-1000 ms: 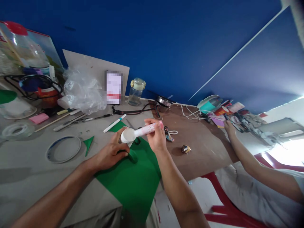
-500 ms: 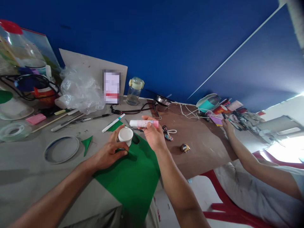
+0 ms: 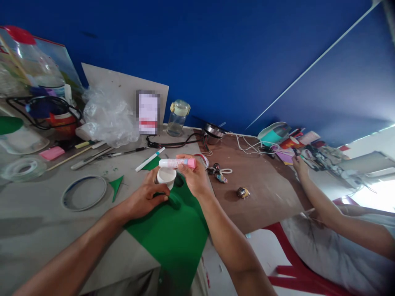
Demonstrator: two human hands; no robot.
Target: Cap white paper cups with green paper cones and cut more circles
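two hands busy, my left hand (image 3: 140, 201) gripping a white round container (image 3: 166, 176), my right hand (image 3: 196, 177) a pink-and-white cylindrical tube (image 3: 172, 163) at its one o'clock, the green sheet (image 3: 169, 234) at six seemingly trimmed, work unfinished.

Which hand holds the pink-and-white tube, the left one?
No: the right hand holds the pink-and-white tube, while the left hand grips the round white object.

Bare forearms (image 3: 228, 238) — slim, smooth; bare fingers (image 3: 159, 200) — dark greyish cloth (image 3: 146, 283) at lap.
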